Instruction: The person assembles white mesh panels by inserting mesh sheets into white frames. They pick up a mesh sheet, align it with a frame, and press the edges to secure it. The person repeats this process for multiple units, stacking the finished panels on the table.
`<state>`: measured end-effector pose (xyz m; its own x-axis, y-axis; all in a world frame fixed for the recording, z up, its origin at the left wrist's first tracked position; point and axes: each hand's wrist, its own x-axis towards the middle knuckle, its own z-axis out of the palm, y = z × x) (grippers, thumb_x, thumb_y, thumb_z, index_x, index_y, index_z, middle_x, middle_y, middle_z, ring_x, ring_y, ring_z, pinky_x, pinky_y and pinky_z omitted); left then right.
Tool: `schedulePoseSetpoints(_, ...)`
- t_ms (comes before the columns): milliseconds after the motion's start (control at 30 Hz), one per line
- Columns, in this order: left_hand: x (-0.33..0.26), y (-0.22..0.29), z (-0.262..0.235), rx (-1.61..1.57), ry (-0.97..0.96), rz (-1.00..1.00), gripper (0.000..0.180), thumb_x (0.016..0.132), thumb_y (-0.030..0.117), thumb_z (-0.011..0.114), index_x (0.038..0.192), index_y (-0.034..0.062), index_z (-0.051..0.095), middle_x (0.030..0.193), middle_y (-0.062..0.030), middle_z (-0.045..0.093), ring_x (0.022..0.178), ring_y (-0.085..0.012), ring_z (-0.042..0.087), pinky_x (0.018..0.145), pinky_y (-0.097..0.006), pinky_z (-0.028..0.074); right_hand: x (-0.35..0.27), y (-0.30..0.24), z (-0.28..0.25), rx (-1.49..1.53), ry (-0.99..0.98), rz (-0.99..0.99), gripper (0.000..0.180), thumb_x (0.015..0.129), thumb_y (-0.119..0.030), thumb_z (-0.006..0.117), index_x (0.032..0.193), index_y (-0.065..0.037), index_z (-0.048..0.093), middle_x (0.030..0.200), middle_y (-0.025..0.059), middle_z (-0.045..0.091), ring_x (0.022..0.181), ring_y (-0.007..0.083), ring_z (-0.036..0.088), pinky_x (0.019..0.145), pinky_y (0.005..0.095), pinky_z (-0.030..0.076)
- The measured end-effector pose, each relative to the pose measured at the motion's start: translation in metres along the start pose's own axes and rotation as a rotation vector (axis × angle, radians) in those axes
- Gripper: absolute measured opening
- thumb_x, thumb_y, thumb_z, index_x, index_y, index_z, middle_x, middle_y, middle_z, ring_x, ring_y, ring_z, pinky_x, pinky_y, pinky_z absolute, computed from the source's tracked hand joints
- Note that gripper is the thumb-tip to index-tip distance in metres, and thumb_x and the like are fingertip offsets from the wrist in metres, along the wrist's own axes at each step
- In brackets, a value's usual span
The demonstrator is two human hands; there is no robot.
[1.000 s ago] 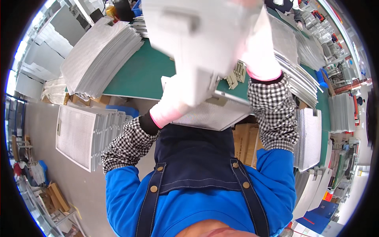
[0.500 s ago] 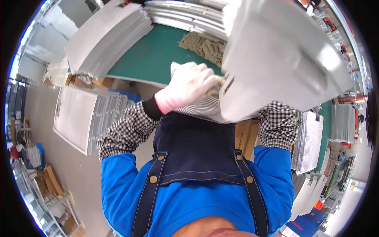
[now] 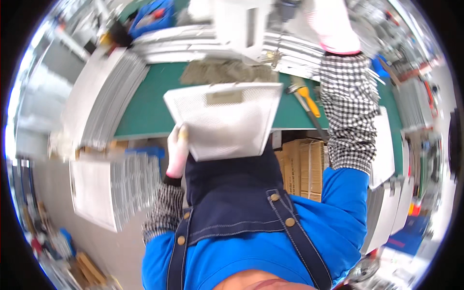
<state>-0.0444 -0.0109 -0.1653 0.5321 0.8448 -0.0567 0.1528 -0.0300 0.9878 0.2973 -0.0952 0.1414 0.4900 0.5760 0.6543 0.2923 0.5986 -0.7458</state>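
A white panel of fine perforated mesh (image 3: pixel 227 121) with a tan strip at its far edge is tilted over the near edge of the green table. My left hand (image 3: pixel 179 150), in a white glove, grips its left side, thumb on top. My right hand (image 3: pixel 333 24), also gloved, is stretched to the far right of the table; its fingers are smeared and partly cut off by the frame's top. Near it hangs a dark tool (image 3: pixel 288 9), and a blurred pale panel with a slot (image 3: pixel 237 26) stands at the back.
Stacked pale panels (image 3: pixel 99 96) stand on the table's left, and another stack (image 3: pixel 113 188) sits lower left. A tan heap of small pieces (image 3: pixel 212 71) lies behind the mesh panel. A yellow-handled tool (image 3: pixel 309 100) lies to its right. Cardboard boxes (image 3: pixel 302 166) are under the table.
The large grey panel is gone from in front of me. My right hand has come into view, reaching far right; my left hand has moved left and down onto the mesh panel, which now shows fully.
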Motion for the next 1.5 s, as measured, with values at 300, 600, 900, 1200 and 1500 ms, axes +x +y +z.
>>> schedulePoseSetpoints(300, 0.022, 0.084, -0.137, 0.077, 0.851, 0.419, 0.044, 0.106, 0.043, 0.051, 0.081, 0.0072, 0.052, 0.067, 0.0063, 0.037, 0.062, -0.0092, 0.032, 0.057, -0.03, 0.027, 0.022, 0.063, -0.265, -1.319, 0.267, 0.297, 0.085, 0.093, -0.055, 0.065, 0.144, 0.009, 0.045, 0.136, 0.0311, 0.059, 0.129, 0.0403, 0.057, 0.112, 0.0413, 0.042)
schedulePoseSetpoints(600, -0.12, 0.092, -0.537, 1.762, 1.015, 0.485, 0.05, 0.102, 0.024, 0.055, 0.147, 0.0022, 0.048, 0.136, -0.0156, 0.064, 0.122, -0.0276, 0.063, 0.098, -0.037, 0.053, -0.046, 0.194, -0.407, -1.874, -0.169, 0.7, 0.071, 0.091, -0.053, 0.056, 0.143, -0.005, 0.054, 0.13, 0.0189, 0.066, 0.113, 0.0365, 0.065, 0.101, 0.0492, 0.05)
schedulePoseSetpoints(900, -0.203, -0.026, -0.603, 2.026, 0.874, -0.563, 0.01, 0.086, 0.003, 0.063, 0.086, 0.0041, 0.073, 0.081, -0.0192, 0.073, 0.078, -0.0363, 0.074, 0.067, -0.044, 0.059, -0.02, 0.182, -0.387, -1.834, 0.124, 0.73, 0.07, 0.094, -0.058, 0.058, 0.127, 0.004, 0.06, 0.126, 0.0254, 0.065, 0.116, 0.0415, 0.064, 0.097, 0.0488, 0.052)
schedulePoseSetpoints(1200, -0.14, -0.044, -0.525, 0.955, 1.537, -0.874, 0.043, 0.091, 0.045, 0.063, 0.106, 0.0072, 0.076, 0.111, -0.0251, 0.071, 0.107, -0.0364, 0.07, 0.089, -0.049, 0.057, -0.019, 0.104, -0.375, -0.848, 0.4, 0.477, 0.046, 0.102, -0.024, 0.052, 0.142, -0.002, 0.057, 0.148, 0.0136, 0.054, 0.13, 0.0265, 0.054, 0.11, 0.0367, 0.042)
schedulePoseSetpoints(1500, 0.059, 0.118, -0.423, 1.371, 1.208, 0.497, 0.03, 0.089, 0.031, 0.069, 0.117, 0.0182, 0.071, 0.116, -0.0161, 0.069, 0.107, -0.0351, 0.066, 0.094, -0.044, 0.054, -0.049, 0.093, -0.356, -0.797, 0.492, 0.338, 0.051, 0.101, -0.019, 0.055, 0.148, -0.001, 0.049, 0.157, 0.016, 0.044, 0.143, 0.0264, 0.042, 0.12, 0.039, 0.031)
